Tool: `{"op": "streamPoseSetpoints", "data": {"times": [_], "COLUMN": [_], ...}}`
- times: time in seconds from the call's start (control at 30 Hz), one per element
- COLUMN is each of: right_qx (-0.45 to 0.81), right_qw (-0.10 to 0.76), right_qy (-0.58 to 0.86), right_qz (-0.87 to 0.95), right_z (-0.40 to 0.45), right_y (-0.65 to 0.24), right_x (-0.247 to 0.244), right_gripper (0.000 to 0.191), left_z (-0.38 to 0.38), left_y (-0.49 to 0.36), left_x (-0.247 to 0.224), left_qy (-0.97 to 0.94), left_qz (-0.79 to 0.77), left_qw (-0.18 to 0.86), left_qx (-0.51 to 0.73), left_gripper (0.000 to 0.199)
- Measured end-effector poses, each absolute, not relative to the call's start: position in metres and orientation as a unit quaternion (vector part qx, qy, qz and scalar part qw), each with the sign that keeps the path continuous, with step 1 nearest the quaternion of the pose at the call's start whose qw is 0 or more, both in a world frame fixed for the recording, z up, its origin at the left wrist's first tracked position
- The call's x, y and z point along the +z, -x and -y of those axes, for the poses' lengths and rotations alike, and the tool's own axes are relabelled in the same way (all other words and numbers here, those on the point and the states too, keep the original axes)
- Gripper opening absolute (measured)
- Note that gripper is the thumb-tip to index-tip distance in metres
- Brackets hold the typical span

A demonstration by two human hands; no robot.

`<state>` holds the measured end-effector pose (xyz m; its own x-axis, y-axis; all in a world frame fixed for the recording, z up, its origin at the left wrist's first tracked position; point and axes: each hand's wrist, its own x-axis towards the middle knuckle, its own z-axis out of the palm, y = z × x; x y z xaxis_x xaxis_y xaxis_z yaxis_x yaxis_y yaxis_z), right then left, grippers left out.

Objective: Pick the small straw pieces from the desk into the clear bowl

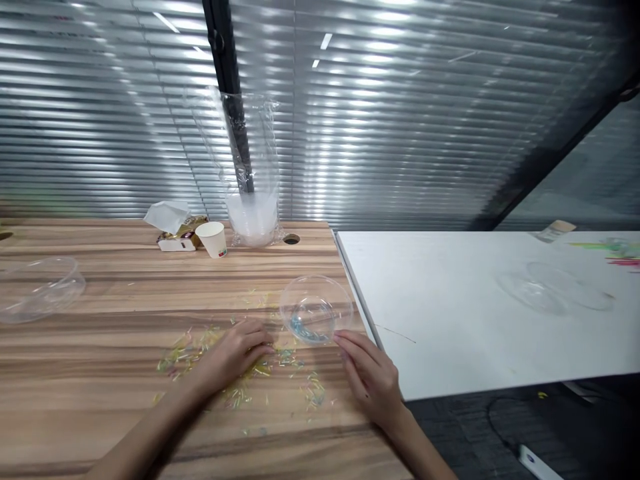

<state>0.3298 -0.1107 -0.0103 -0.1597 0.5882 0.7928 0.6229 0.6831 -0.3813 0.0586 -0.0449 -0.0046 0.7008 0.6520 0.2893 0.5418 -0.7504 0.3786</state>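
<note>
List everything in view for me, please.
blinds: several, silver, back
wooden table: one, brown, left
white table: one, white, right
tissue pack: one, gold-white, back
paper cup: one, white, back
bag: one, clear, back
tub: one, clear, left
bowl: one, clear, centre
small bits: many, blue, in bowl
loose bits: many, mostly yellow, wooden table
round plastics: two, clear, white table
sticks: several, pink, right
power strip: one, white, floor
left hand: one, among loose bits
right hand: one, at bowl's edge

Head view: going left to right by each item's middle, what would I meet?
Clear round plastic container, gold-and-white tissue pack, white paper cup, left hand, clear round plastic bowl with small blue pieces, right hand, two clear round plastic pieces, thin pink strips.
</note>
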Motion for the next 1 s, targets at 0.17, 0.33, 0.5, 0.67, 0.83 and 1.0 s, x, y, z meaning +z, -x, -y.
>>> {"op": "streamPoseSetpoints", "data": {"times": [0.17,0.33,0.5,0.67,0.83,1.0], "right_qx": [-0.017,-0.010,0.004,0.003,0.014,0.017], "right_qw": [0.531,0.533,0.540,0.571,0.569,0.580], "right_qy": [0.432,0.420,0.421,0.427,0.411,0.412], "right_qz": [0.729,0.735,0.728,0.701,0.712,0.702], "right_z": [0.109,0.108,0.109,0.109,0.109,0.111], "right_y": [-0.333,-0.334,-0.336,-0.338,-0.339,-0.340], "right_x": [-0.015,-0.016,-0.017,-0.015,-0.012,-0.012], "right_gripper": [0.038,0.037,0.037,0.035,0.034,0.032], "left_z": [0.045,0.045,0.047,0.050,0.051,0.049], "left_y": [-0.056,-0.056,-0.060,-0.066,-0.067,-0.064], "left_x": [-0.010,-0.009,-0.002,-0.001,-0.001,-0.011], "left_qy": [-0.919,-0.924,-0.928,-0.931,-0.928,-0.917], "left_qz": [-0.316,-0.307,-0.299,-0.284,-0.293,-0.307], "left_qw": [0.132,0.103,0.080,0.066,0.033,-0.010], "left_qx": [0.196,0.202,0.208,0.221,0.228,0.252], "left_gripper": [0.025,0.028,0.031,0.033,0.034,0.034]}}
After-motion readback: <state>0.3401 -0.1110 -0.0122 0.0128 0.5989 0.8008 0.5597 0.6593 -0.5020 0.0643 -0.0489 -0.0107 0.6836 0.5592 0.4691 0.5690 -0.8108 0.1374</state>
